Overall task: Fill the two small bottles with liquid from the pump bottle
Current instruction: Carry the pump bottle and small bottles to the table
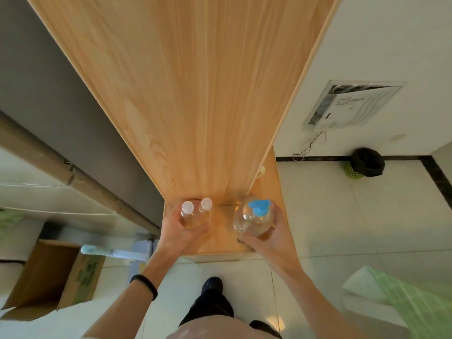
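Two small clear bottles with white caps, one (pixel 187 212) on the left and the other (pixel 206 209) just to its right, stand side by side on a small wooden surface (pixel 221 243). My left hand (pixel 182 232) wraps round both of them from the near side. To the right stands a larger clear pump bottle (pixel 253 218) with a blue pump head. My right hand (pixel 271 237) grips its body from the right and near side. All three bottles are upright and seen from above.
A tall wooden cabinet panel (pixel 195 94) rises directly behind the bottles. On the tiled floor are an open cardboard box (pixel 49 277) at the left, a bin with a black liner (pixel 365 162) at the right and a green-covered item (pixel 403 304) at the lower right.
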`<state>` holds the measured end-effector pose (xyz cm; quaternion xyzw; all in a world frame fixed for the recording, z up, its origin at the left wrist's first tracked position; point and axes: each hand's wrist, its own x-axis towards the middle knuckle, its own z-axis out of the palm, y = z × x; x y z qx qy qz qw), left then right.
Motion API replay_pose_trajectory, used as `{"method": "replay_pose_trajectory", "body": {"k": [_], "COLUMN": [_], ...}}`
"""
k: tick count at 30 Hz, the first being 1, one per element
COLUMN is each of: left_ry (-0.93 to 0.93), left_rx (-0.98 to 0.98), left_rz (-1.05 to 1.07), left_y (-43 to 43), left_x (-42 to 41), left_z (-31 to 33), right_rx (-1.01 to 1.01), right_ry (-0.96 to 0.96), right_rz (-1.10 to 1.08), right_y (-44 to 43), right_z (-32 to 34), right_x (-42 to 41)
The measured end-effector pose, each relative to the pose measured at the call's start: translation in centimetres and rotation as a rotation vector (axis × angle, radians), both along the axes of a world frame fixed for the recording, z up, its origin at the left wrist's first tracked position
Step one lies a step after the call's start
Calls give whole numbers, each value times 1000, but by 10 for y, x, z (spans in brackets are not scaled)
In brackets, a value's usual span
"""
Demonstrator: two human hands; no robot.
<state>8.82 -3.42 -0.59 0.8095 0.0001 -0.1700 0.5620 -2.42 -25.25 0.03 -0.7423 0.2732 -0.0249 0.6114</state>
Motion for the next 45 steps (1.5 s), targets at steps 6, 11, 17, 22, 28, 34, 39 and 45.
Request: {"method": "replay_pose_trajectory", "body": {"k": [6,11,17,22,28,34,39,45], "left_ry": [-60,-89,-1,150,276,459,538,558], "left_rx": [-51,-65,-111,-145,-198,-217,-168,-69], "left_rz": [-102,-178,-251,-304,-425,-676,-821,-1080], "left_y": [-5,-12,-20,-26,-48,-76,-93,-94], "left_x": [5,12,16,8,-10,-43,-90,-159], "left_z": [4,-3,1,15,37,34,35,36], "right_rx": [-103,-111,-60,30,469,688,613,594], "right_ry": [-21,-35,-54,-45,-94,-220,-164,-231], "right_rz": [-71,-96,-113,-223,-457,-696,-898,-1104], "right_y": [9,10,9,8,23,48,72,110], "right_z": [-4,-6,-2,5,0,3,1,-8], "right_x": [7,8,8,-16,-93,-161,-216,-299]}}
